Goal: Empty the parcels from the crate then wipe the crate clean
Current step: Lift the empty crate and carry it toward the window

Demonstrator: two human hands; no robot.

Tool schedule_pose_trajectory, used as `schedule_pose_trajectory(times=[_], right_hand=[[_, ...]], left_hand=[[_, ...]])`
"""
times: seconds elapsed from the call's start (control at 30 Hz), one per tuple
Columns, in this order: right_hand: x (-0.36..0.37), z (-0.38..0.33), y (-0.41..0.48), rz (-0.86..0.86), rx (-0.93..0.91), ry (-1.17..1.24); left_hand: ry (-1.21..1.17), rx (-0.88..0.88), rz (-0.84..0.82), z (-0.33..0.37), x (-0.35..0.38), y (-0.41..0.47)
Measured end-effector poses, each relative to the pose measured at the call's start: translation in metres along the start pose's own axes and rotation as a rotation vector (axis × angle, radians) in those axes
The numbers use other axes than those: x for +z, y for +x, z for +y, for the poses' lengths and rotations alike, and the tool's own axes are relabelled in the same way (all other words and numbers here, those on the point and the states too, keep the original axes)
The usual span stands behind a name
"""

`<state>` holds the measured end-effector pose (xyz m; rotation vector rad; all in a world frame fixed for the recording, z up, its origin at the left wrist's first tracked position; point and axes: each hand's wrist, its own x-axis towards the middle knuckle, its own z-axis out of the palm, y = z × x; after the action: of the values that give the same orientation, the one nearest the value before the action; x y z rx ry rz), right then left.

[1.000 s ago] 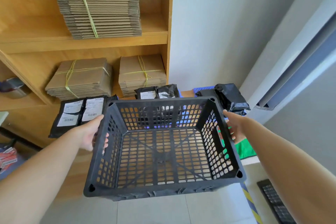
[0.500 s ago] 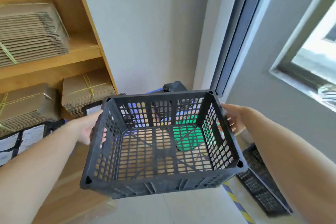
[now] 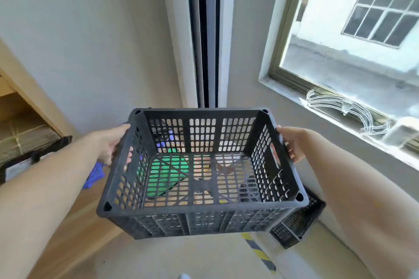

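Both hands, left hand (image 3: 111, 146) and right hand (image 3: 292, 144), grip the black crate (image 3: 201, 205) by its short sides.

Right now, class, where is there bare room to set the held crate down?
Bare pale floor lies below the crate, between the wooden ledge on the left and the striped tape. Crowded: a second crate right of the tape, cardboard bundles far left.

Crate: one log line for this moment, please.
crate: no parcels inside, held in air | left hand: grips left wall | right hand: grips right wall | second crate: on floor
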<state>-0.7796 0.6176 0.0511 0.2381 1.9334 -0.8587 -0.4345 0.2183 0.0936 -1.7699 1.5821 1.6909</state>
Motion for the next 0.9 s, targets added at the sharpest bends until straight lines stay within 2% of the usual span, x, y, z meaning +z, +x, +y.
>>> schedule_pose_trajectory(times=[0.2, 0.5, 0.9], right_hand=[[-0.097, 0.058, 0.003, 0.055, 0.050, 0.171], [-0.181, 0.116, 0.028, 0.188, 0.166, 0.377], [-0.195, 0.124, 0.145, 0.400, 0.365, 0.787]], left_hand=[[0.188, 0.073, -0.062, 0.087, 0.121, -0.007], [0.419, 0.102, -0.190, 0.188, 0.273, 0.052], [0.632, 0.065, -0.386, 0.315, 0.444, 0.197]])
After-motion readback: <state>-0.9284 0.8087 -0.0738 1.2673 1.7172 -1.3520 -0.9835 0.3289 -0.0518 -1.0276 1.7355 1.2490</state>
